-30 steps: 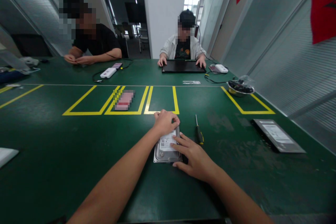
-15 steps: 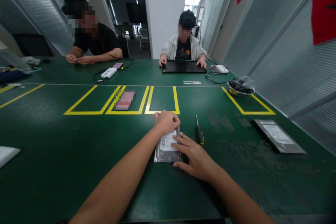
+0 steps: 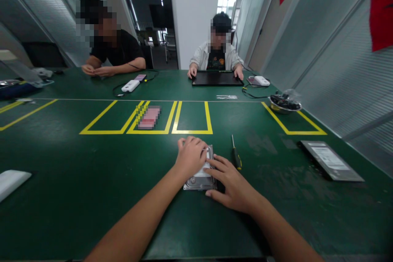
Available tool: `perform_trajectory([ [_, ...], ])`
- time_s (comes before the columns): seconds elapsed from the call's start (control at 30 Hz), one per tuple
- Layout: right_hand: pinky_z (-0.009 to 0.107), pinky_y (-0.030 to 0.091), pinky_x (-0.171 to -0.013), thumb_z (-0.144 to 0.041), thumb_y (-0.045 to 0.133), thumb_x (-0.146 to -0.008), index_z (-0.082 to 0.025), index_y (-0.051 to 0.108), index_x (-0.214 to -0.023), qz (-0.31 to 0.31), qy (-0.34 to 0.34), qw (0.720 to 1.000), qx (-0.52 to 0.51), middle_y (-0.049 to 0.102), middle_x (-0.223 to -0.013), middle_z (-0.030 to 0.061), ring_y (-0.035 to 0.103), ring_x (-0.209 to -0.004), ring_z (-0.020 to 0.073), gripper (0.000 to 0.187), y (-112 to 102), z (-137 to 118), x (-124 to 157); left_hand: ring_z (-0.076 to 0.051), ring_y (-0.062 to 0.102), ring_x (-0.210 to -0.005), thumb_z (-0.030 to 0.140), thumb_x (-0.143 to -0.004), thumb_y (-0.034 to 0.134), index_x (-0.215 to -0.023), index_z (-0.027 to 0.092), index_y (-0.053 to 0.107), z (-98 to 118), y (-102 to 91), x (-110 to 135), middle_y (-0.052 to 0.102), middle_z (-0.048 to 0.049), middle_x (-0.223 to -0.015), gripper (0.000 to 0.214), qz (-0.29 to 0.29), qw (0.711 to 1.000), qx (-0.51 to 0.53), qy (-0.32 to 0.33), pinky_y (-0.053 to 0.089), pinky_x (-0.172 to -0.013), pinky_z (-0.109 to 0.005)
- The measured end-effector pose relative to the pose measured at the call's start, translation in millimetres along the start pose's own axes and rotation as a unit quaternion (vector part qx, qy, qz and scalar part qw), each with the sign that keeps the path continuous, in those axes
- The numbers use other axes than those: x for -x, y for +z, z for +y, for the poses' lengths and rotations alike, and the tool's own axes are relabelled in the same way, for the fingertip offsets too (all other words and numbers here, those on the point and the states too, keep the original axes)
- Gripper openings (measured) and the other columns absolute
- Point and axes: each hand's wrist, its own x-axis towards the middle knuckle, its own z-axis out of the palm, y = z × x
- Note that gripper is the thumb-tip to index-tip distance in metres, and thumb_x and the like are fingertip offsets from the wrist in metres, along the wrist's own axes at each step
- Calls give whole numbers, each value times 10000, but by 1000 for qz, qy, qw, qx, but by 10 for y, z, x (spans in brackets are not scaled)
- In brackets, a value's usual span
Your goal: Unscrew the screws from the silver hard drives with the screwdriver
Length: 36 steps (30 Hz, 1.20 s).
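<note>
A silver hard drive (image 3: pixel 199 183) with a white label lies flat on the green table in front of me. Over its upper left part, my left hand (image 3: pixel 190 154) spreads with fingers apart and loosely bent, hiding much of the label. My right hand (image 3: pixel 231 182) rests at the drive's right side. Its spread fingertips touch the top face, and its thumb lies by the near right corner. Just beyond the right hand, a screwdriver (image 3: pixel 236 157) with a black and yellow handle points away from me.
A flat metal unit with a label (image 3: pixel 328 157) lies far right. Behind it stands a metal bowl (image 3: pixel 284 106) of dark parts. Yellow tape (image 3: pixel 192 132) marks areas on the table. Two people sit opposite, one with hands on a black panel (image 3: pixel 216 78). A white object (image 3: pixel 12 182) lies left.
My left hand has shifted a little left and nearer on the drive, and its bunched fingers have spread. The right hand stays on the drive. The whole view has shifted slightly.
</note>
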Motion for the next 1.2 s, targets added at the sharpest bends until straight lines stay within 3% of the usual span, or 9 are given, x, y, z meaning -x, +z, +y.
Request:
perform_trajectory([
  [0.17,460,440,-992,-300,552,-886,-187,656,-1063,109,72,991,36,616,-1117,111,497,-1112,262,235,-27,82,-33,-256,531,-1057,225,-925,454,-994,226,652,16,-14,106,685,-80,-1039,210,-5,999,-15,33,270,-969,-474],
  [0.27,443,478,-877,-287,517,-897,-175,656,-988,170,153,969,98,592,-987,120,512,-965,256,201,-26,178,-33,-249,551,-1059,203,-912,468,-1008,225,653,18,5,133,688,-78,-1062,209,4,1000,-8,27,273,-997,-465],
  [0.5,434,487,-821,-334,539,-869,-151,576,-1125,139,288,932,173,507,-1049,149,508,-949,279,317,1,290,8,-231,584,-1055,188,-892,481,-1022,240,663,-32,14,159,703,-46,-1111,230,17,999,15,29,239,-1058,-470],
  [0.73,412,458,-794,-345,510,-887,-154,540,-1141,119,308,921,207,548,-992,144,516,-904,271,318,33,372,0,-237,608,-1025,212,-891,483,-994,248,681,-68,20,151,722,-39,-1087,225,11,999,33,12,291,-965,-458],
  [1.0,374,438,-724,-316,439,-913,-171,515,-1178,95,332,915,211,603,-927,130,562,-828,255,311,30,395,-6,-233,609,-1039,226,-890,488,-971,266,694,-101,19,163,723,-22,-1107,226,15,999,52,-2,267,-980,-469],
  [1.1,369,451,-730,-302,419,-914,-175,515,-1170,142,348,913,157,593,-979,130,578,-847,245,301,-35,441,0,-230,613,-1043,223,-891,483,-970,265,694,-111,25,169,722,-16,-1114,229,23,998,54,1,260,-989,-475],
  [1.2,388,467,-812,-315,478,-884,-150,547,-1101,254,329,903,111,597,-982,125,577,-905,246,281,-135,521,20,-231,621,-1026,218,-892,476,-973,257,692,-111,20,166,725,-28,-1103,234,23,999,46,5,263,-996,-476],
])
